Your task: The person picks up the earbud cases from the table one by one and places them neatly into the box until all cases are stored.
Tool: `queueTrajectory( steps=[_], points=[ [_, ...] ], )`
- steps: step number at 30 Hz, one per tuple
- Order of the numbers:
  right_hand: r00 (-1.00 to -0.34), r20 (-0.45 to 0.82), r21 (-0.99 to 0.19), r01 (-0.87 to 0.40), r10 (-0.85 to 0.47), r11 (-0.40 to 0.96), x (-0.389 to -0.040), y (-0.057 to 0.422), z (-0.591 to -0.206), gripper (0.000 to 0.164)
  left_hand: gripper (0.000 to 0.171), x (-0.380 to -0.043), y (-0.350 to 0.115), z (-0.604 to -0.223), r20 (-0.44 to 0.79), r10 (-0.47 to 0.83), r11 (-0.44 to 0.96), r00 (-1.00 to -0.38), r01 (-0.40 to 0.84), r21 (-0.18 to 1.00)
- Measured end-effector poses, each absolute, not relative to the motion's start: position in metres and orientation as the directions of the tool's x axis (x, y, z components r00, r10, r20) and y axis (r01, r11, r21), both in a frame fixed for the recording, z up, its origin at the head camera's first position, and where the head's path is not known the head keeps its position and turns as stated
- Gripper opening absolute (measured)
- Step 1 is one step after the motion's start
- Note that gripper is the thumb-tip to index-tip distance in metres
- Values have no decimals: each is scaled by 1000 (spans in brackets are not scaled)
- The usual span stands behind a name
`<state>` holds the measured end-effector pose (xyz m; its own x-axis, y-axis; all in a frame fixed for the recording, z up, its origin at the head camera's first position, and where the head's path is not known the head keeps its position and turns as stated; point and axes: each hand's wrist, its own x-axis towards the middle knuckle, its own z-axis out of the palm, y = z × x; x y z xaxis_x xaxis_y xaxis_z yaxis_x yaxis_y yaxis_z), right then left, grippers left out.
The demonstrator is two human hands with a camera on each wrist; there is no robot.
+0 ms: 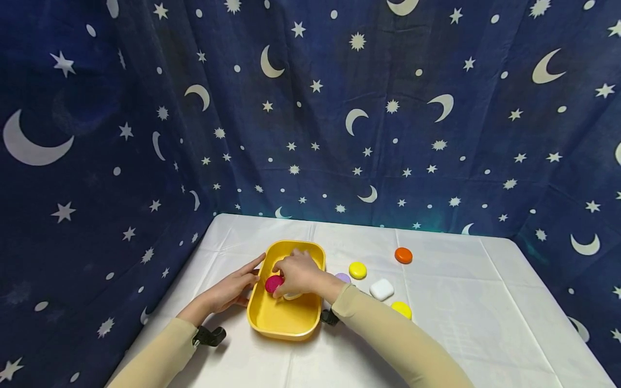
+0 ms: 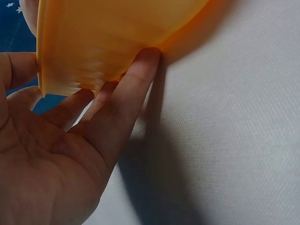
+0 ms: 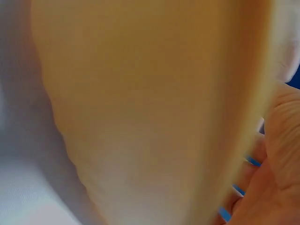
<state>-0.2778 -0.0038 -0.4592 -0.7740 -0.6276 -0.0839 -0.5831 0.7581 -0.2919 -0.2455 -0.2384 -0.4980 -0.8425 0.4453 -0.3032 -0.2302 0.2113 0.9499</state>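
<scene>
In the head view a yellow rectangular tub [image 1: 275,323] stands on the white table. My left hand [image 1: 230,291] touches the tub's left side with fingers spread and fairly straight. In the left wrist view its fingers [image 2: 126,89] lie along the outer wall. My right hand [image 1: 302,274] reaches over the right rim into the tub. Its thumb and forefinger pinch a magenta round disc [image 1: 274,284], with the other fingers curled above. A whitish piece [image 1: 292,296] shows partly beneath this hand. The right wrist view is mostly the blurred tub wall [image 3: 140,112].
Right of the tub lie two yellow discs, one [image 1: 358,270] farther back and one [image 1: 401,310] beside the right sleeve. Near them are a white rounded square [image 1: 381,289], an orange disc [image 1: 404,255] and a lilac piece [image 1: 343,277] partly hidden by the forearm. A star-patterned blue cloth [image 1: 335,134] hangs behind.
</scene>
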Motion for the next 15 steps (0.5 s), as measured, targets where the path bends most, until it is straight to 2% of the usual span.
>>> queueTrajectory(
  steps=[4, 15],
  points=[
    [-778, -85, -328, -568, -622, 755, -277, 6, -453, 64, 71, -246, -238, -499, -303, 445, 204, -843, -234, 951],
    [-794, -1, -412, -554, -608, 724, -275, 40, -435, 61, 71, -245, -235, -499, -310, 427, 208, -850, -241, 948]
  ],
)
